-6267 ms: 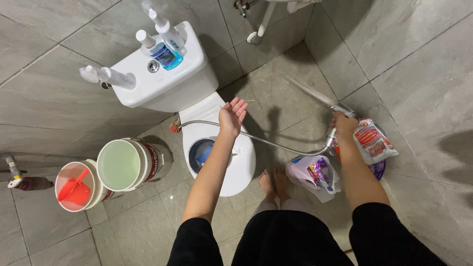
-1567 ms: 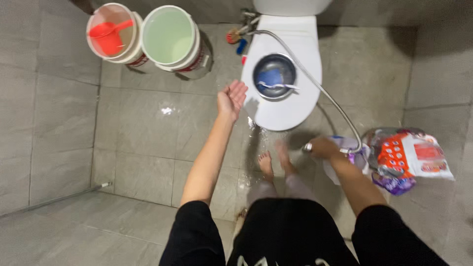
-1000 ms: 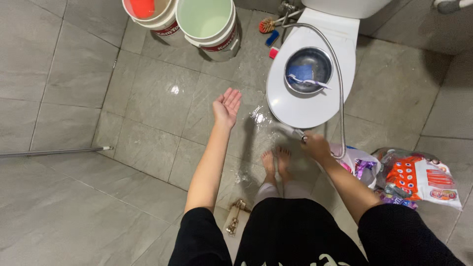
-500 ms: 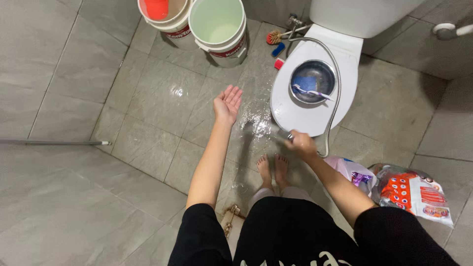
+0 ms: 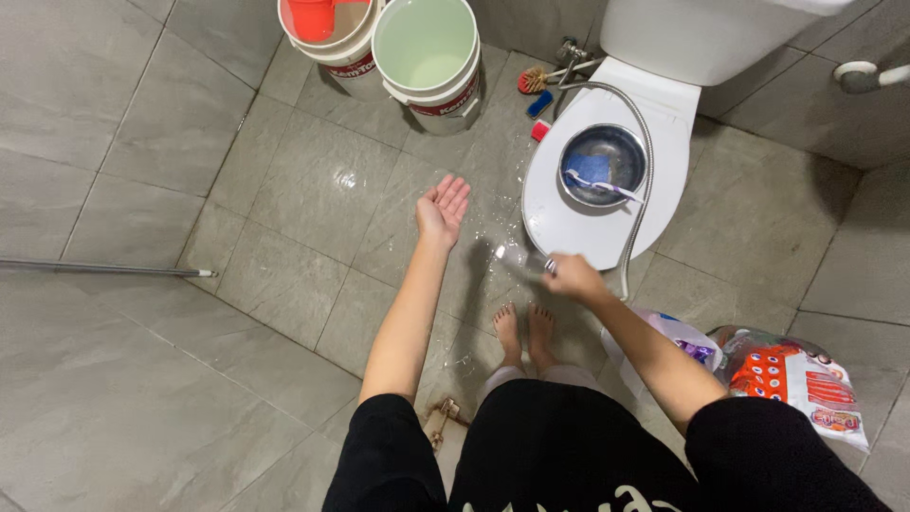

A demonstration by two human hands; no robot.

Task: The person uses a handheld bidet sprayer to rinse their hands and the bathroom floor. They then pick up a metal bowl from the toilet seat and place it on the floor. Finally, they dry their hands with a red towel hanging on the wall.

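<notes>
My right hand (image 5: 572, 278) grips a hand-held spray nozzle (image 5: 523, 259) on a silver flexible hose (image 5: 641, 194). The hose loops over the closed white toilet lid (image 5: 569, 220). The nozzle points left at the wet grey floor tiles just in front of my bare feet (image 5: 526, 328). My left hand (image 5: 441, 209) is held out over the floor, palm up, fingers apart, holding nothing. A steel bowl (image 5: 603, 163) with a blue sponge and a toothbrush in it sits on the toilet lid.
Two white buckets stand at the top: one of water (image 5: 427, 52), one with an orange scoop (image 5: 322, 28). A brush (image 5: 532, 82) lies by the toilet base. Plastic packets (image 5: 794, 382) lie at the right. A metal rod (image 5: 104, 271) lies at the left.
My right hand has swung the nozzle from beside the packets leftward, in front of the toilet, to aim at the floor. Water has spread on the tiles. My left hand stays out, palm up.
</notes>
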